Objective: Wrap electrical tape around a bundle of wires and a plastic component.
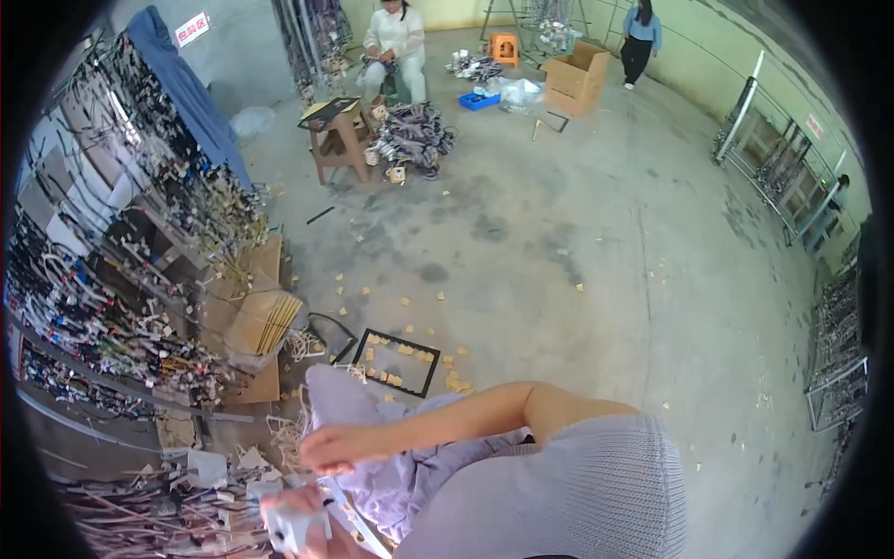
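Observation:
My left hand (321, 543), smeared by motion at the lower edge, has its fingers around a small white box-like piece (291, 533) with a dark spot on its side. Just above it, my right hand (335, 447) is closed, its fingers curled in over the lavender cloth (400, 484) across my lap. What those fingers hold, if anything, is hidden. A pale strip (358, 522) with brownish marks runs along the cloth beside my left hand. Close to both hands at the left lies a heap of wire bundles (158, 517) with white connectors.
Wire harnesses (102, 307) hang densely at the left, by a cardboard box (261, 321). A black rectangular frame (433, 373) lies on the floor among yellowish scraps. Farther off, a seated person (396, 47) works by a brown stool (343, 149) and a harness pile (410, 140); another person (641, 42) stands.

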A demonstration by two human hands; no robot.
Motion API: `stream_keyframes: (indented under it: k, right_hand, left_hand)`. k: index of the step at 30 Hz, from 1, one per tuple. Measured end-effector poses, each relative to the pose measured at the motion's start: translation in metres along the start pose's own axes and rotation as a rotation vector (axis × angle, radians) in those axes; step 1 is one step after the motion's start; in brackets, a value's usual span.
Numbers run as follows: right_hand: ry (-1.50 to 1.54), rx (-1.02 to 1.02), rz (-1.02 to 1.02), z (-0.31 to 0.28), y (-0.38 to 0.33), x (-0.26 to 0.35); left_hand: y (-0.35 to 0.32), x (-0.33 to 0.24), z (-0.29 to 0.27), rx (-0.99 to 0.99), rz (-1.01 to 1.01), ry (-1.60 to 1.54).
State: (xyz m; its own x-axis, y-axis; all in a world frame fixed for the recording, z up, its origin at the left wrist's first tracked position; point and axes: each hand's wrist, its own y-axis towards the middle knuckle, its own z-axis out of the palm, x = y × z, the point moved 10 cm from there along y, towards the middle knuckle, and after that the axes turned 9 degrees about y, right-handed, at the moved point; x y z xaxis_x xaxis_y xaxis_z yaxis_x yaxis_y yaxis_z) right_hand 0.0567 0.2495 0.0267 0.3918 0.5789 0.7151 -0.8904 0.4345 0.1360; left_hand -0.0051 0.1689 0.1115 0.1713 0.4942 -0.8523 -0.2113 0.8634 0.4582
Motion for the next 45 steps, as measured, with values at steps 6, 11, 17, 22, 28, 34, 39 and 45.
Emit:
stream_keyframes:
  k: [6,11,17,22,28,34,39,45]
  right_hand:
    - [-0.44,-0.206,-0.377,-0.017,-0.036,0.109]
    - [-0.746,-0.164,-1.064,0.035,-0.099,0.261]
    - [-0.769,-0.09,-1.073,0.055,-0.082,0.281]
    - [-0.642,-0.09,-0.972,0.039,-0.058,0.263]
    - [-0.75,-0.187,-0.924,0.032,-0.066,0.255]
    - [-0.803,-0.233,-1.03,0.042,-0.099,0.27]
    - [-0.916,-0.252,-1.163,0.064,-0.118,0.287]
    - [-0.923,-0.244,-1.337,0.061,-0.127,0.285]
  left_hand:
    - [-0.015,0.023,0.002,-0.176,-0.163,0.065]
    - [-0.018,0.03,-0.009,-0.278,-0.216,0.143]
    - [-0.043,0.036,-0.031,-0.497,-0.306,0.076]
    - [-0.06,0.034,-0.038,-0.604,-0.395,0.107]
    - [-0.06,0.037,-0.044,-0.572,-0.401,0.108]
    - [-0.054,0.044,-0.04,-0.511,-0.406,0.129]
    - [-0.039,0.048,-0.035,-0.435,-0.422,0.144]
    - [-0.034,0.051,-0.035,-0.41,-0.386,0.096]
